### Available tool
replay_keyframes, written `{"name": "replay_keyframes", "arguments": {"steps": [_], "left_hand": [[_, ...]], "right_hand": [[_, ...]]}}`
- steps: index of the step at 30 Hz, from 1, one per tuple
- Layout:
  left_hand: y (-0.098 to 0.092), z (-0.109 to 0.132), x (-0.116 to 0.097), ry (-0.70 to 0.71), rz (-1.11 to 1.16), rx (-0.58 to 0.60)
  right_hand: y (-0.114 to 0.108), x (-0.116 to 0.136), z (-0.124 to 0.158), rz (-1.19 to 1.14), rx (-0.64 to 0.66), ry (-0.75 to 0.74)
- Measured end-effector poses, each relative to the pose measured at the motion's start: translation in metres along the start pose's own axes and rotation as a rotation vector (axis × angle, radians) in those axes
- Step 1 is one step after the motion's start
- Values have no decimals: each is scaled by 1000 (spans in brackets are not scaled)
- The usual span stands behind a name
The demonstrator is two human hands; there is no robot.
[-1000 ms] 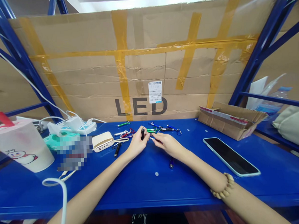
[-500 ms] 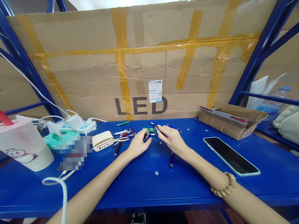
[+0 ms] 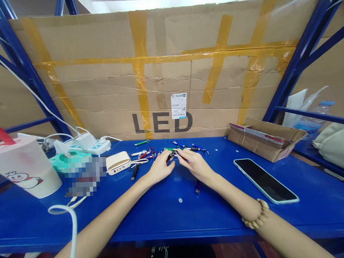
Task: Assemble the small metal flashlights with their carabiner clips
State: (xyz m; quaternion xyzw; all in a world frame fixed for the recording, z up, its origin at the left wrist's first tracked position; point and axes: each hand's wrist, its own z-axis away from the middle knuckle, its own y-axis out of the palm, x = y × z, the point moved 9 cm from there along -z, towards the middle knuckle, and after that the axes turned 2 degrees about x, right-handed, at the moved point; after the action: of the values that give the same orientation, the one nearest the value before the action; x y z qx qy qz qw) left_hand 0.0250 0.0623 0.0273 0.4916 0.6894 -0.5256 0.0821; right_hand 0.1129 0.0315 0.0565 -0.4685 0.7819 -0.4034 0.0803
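Note:
My left hand [image 3: 161, 166] is closed on a small black mini flashlight [image 3: 169, 157], mostly hidden by the fingers. At its end, a small metal clip [image 3: 175, 154] lies between both hands, and the closed fingertips of my right hand [image 3: 196, 164] pinch it. Behind the fingers lie a green mini flashlight [image 3: 170, 149] and a blue one [image 3: 178, 144]. Below my right wrist rests a dark blue mini flashlight [image 3: 197, 187], partly covered. Left of my left hand are another black mini flashlight [image 3: 135, 172] and a red one [image 3: 143, 155].
A cream power bank [image 3: 118, 163], a power strip [image 3: 100, 146] and a white cup [image 3: 26, 168] stand to the left. On the right are a phone [image 3: 265, 180] and an open cardboard box [image 3: 266, 139]. A large cardboard sheet [image 3: 103, 90] closes off the back.
My right hand has moved left and slightly down, bringing its fingertips up to my left hand. More of the blue and dark mini flashlights behind it now shows.

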Motion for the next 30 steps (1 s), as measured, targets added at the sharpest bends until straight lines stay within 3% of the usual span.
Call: {"name": "replay_keyframes", "arguments": {"steps": [8,12,15,17,21,25,30], "left_hand": [[-9,-2,0,-39,30,-30],[-17,-3,13,-124,-31,-12],[-37,-4,32,-196,-223,-74],[-48,-6,40,-171,-434,-100],[-43,-7,56,-138,-609,24],[-45,-3,57,-155,-708,21],[-50,7,83,-445,-815,134]], "right_hand": [[6,-4,-3,-95,109,13],[2,-17,-3,-29,156,79],[-20,-43,-2,100,91,274],[-42,-61,1,181,2,399],[-69,-93,12,294,-73,603],[-61,-117,23,350,50,702],[-29,-136,39,345,333,772]]}}
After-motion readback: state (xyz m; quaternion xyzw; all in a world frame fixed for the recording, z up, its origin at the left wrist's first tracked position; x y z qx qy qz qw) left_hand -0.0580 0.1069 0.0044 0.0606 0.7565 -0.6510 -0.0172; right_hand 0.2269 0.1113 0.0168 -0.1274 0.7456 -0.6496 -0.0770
